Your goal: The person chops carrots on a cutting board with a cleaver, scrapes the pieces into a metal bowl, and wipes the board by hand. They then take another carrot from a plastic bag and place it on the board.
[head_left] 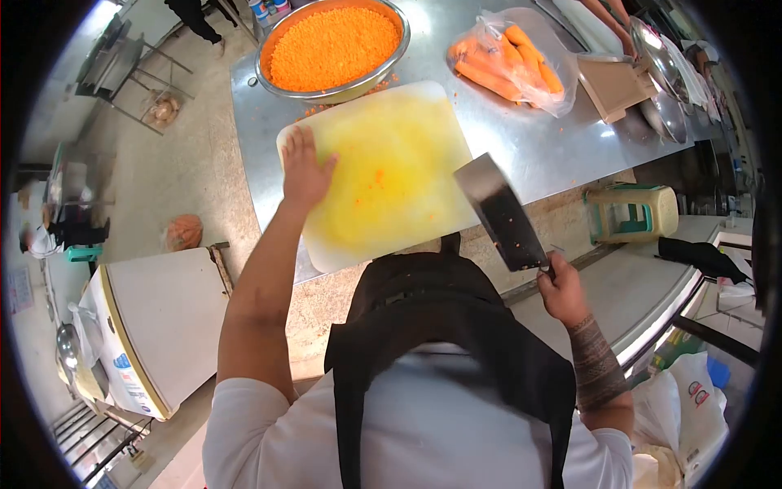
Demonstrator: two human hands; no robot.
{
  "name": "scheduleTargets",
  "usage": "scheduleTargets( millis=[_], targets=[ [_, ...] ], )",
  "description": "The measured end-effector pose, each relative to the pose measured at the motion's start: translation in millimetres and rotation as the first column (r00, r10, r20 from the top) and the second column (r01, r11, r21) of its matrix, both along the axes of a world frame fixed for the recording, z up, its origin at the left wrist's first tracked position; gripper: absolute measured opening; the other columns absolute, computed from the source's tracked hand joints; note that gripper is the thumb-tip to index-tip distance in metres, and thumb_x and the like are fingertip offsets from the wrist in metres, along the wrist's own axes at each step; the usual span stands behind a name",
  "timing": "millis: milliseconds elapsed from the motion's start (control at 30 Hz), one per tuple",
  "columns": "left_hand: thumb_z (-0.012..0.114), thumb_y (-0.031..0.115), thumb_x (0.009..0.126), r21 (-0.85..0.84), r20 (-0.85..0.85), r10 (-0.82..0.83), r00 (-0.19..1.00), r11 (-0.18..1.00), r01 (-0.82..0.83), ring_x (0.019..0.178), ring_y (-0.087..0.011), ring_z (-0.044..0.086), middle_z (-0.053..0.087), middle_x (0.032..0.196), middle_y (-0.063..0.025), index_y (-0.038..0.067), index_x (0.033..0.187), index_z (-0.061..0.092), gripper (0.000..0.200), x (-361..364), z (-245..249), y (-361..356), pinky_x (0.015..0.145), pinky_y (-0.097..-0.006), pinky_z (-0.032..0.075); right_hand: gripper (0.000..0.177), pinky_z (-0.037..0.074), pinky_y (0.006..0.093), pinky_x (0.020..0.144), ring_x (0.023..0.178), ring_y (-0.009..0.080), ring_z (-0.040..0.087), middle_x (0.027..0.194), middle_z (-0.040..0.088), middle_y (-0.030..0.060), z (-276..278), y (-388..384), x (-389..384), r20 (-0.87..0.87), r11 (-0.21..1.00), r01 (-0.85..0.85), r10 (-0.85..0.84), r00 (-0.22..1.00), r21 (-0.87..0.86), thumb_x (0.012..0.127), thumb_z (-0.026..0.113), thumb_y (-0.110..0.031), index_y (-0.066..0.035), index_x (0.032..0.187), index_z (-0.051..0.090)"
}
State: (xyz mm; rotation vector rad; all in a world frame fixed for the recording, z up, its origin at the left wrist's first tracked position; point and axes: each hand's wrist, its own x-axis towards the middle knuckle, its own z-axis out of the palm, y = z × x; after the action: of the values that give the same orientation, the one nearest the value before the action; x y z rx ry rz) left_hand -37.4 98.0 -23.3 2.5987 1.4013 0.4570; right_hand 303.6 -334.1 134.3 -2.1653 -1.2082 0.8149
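Note:
My left hand (306, 173) lies on the left edge of a yellow-stained cutting board (399, 138), its fingers stretched out. A few orange bits (377, 178) dot the middle of the board. In my right hand (563, 289) is the handle of a cleaver (498, 210), held off the board's right side. Its broad dark blade points up and left, with small orange specks on it. Behind the board, a large metal bowl (405, 50) holds a heap of finely chopped carrot (336, 49). Whole carrots (498, 69) lie in a clear plastic bag at the back right.
The metal table (562, 163) has a brown box-like thing (611, 88) and metal lids (661, 61) at its right end, near another person's arm (609, 23). A plastic stool (631, 213) stands below on the right. To the left is a white chest (167, 318).

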Motion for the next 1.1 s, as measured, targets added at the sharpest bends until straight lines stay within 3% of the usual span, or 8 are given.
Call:
scheduleTargets(
  millis=[133, 367, 467, 567, 800, 900, 1033, 1100],
  targets=[
    [0.060, 0.048, 0.102, -0.129, -0.027, -0.267, 0.963, 0.957, 0.261, 0.159, -0.0420, 0.018, 0.021, 0.171, -0.0263, -0.003, 0.163, 0.023, 0.088, 32, 4, 14, 0.130, -0.0542, 0.011, 0.012, 0.045, 0.0318, 0.054, 0.057, 0.0111, 0.054, 0.068, 0.056, 0.0031, -38, 6, -30, -0.363, 0.920, 0.343, -0.391, 0.846, -0.192, 0.101, 0.064, -0.012, -0.001, 0.101, 0.059],
    [0.058, 0.050, 0.102, -0.313, 0.179, -0.774, 0.607, 0.541, 0.781, 0.156, -0.0428, 0.027, 0.030, 0.166, -0.0288, -0.008, 0.160, 0.026, 0.088, 49, 41, -87, 0.130, -0.0515, 0.016, 0.014, 0.049, 0.0306, 0.046, 0.049, 0.0122, 0.058, 0.067, 0.058, 0.0015, -86, 46, -71, -0.433, 0.915, 0.395, -0.392, 0.812, -0.087, 0.101, 0.064, -0.013, 0.001, 0.106, 0.063],
    [0.057, 0.045, 0.103, -0.266, 0.292, -0.623, 0.726, 0.676, 0.687, 0.156, -0.0434, 0.026, 0.030, 0.165, -0.0305, -0.009, 0.160, 0.026, 0.084, 25, 47, -97, 0.129, -0.0543, 0.017, 0.019, 0.051, 0.0318, 0.047, 0.050, 0.0137, 0.060, 0.070, 0.062, 0.0050, -92, 75, -85, -0.428, 0.930, 0.356, -0.361, 0.829, -0.095, 0.100, 0.065, -0.013, 0.003, 0.110, 0.063],
    [0.056, 0.043, 0.104, -0.170, 0.170, -0.218, 0.961, 0.954, 0.247, 0.155, -0.0467, 0.027, 0.029, 0.164, -0.0335, -0.010, 0.159, 0.027, 0.082, -5, 32, -111, 0.128, -0.0576, 0.017, 0.024, 0.051, 0.0311, 0.047, 0.050, 0.0119, 0.059, 0.069, 0.062, 0.0042, -97, 106, -107, -0.421, 0.950, 0.304, -0.306, 0.854, -0.074, 0.101, 0.064, -0.014, 0.005, 0.115, 0.061],
    [0.059, 0.049, 0.101, -0.152, 0.221, -0.029, 0.975, 0.986, 0.064, 0.155, -0.0525, 0.022, 0.025, 0.163, -0.0393, -0.014, 0.157, 0.024, 0.091, -8, 19, -147, 0.127, -0.0600, 0.015, 0.028, 0.055, 0.0429, 0.052, 0.051, 0.0329, 0.066, 0.080, 0.069, 0.0219, -62, 169, -167, -0.343, 0.982, -0.009, -0.057, 0.937, -0.187, 0.100, 0.064, -0.019, 0.005, 0.113, 0.060],
    [0.061, 0.048, 0.100, -0.157, 0.236, -0.022, 0.972, 0.986, 0.060, 0.155, -0.0539, 0.018, 0.021, 0.164, -0.0399, -0.014, 0.159, 0.021, 0.094, -7, 18, -148, 0.127, -0.0607, 0.015, 0.028, 0.056, 0.0455, 0.054, 0.051, 0.0387, 0.066, 0.084, 0.069, 0.0260, -124, 176, -192, 0.128, 0.882, -0.255, 0.222, 0.967, 0.396, 0.099, 0.064, -0.020, 0.006, 0.109, 0.058],
    [0.063, 0.043, 0.098, -0.146, 0.330, 0.010, 0.944, 0.988, 0.040, 0.155, -0.0549, 0.018, 0.020, 0.165, -0.0397, -0.012, 0.160, 0.020, 0.093, -8, 18, -146, 0.126, -0.0609, 0.014, 0.029, 0.057, 0.0472, 0.060, 0.062, 0.0396, 0.070, 0.083, 0.068, 0.0261, -85, 201, -214, -0.477, 0.976, -0.181, 0.104, 0.872, -0.117, 0.096, 0.066, -0.016, 0.007, 0.109, 0.057],
    [0.064, 0.039, 0.098, -0.118, 0.378, -0.005, 0.926, 0.992, 0.053, 0.155, -0.0555, 0.017, 0.019, 0.165, -0.0398, -0.012, 0.160, 0.020, 0.091, -10, 18, -140, 0.126, -0.0612, 0.014, 0.021, 0.054, 0.0392, 0.057, 0.060, 0.0244, 0.066, 0.079, 0.066, 0.0166, -77, 203, -213, -0.476, 0.982, -0.187, 0.165, 0.864, 0.000, 0.097, 0.066, -0.010, 0.004, 0.110, 0.057]
  ],
)
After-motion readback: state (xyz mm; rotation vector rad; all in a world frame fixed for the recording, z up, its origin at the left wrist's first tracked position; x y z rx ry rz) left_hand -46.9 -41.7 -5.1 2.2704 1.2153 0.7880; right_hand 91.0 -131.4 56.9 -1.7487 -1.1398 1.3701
